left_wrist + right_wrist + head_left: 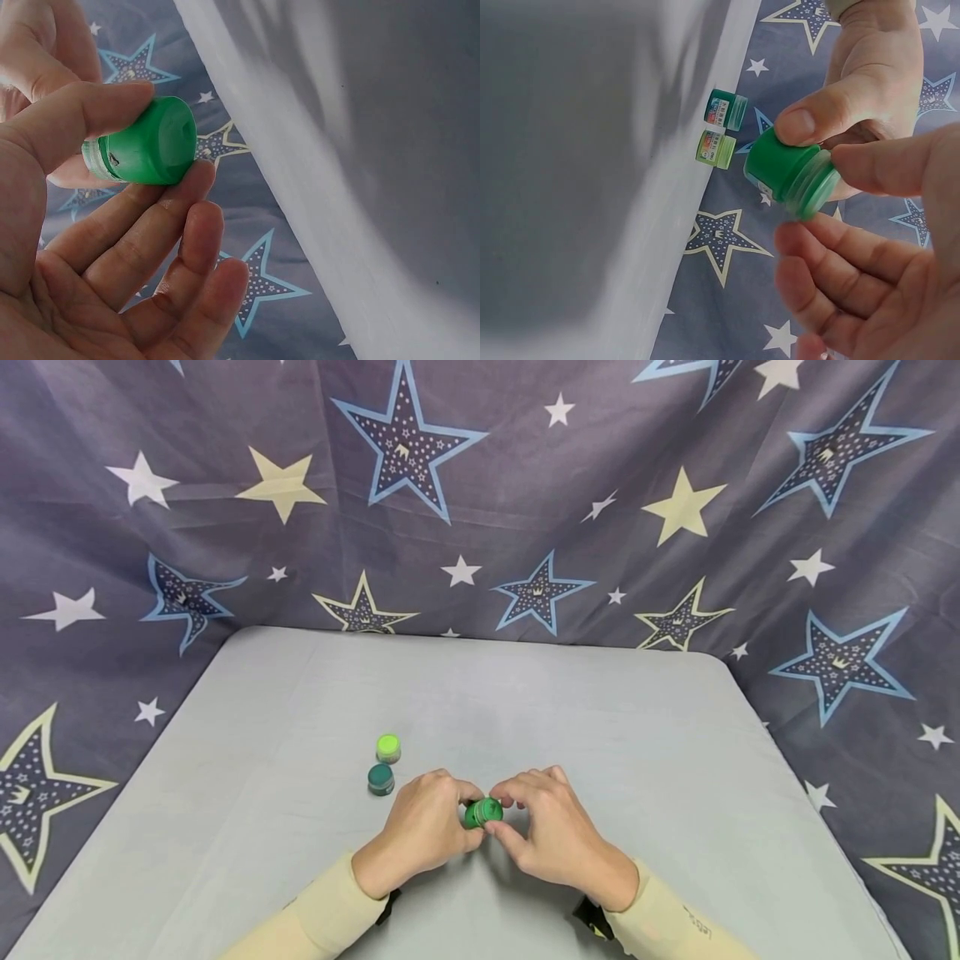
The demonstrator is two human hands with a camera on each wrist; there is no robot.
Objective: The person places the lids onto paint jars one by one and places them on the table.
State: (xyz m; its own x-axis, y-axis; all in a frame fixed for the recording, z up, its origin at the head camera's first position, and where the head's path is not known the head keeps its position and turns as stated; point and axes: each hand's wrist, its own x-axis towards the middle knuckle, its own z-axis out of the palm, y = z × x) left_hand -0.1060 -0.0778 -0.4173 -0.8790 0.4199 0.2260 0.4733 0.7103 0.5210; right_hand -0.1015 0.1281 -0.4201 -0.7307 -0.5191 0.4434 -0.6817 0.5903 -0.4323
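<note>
A small green paint jar (490, 810) is held between both hands, low over the middle front of the table, and it is tilted. My left hand (424, 823) pinches the jar's green body (146, 146) between thumb and fingers. On the other end, my right hand (553, 828) grips the translucent lid (815, 186), thumb on one side and fingertips on the opposite edge. That lid sits against the body; whether it is loose cannot be seen. Part of a printed label shows in the right wrist view, partly hidden.
Two similar jars stand left of the hands, beyond the left wrist: a light green one (388, 747) and a dark teal one (381, 779), both with lids. They rest on a pale grey covered table (570, 710). A star-patterned cloth (495, 510) hangs behind it.
</note>
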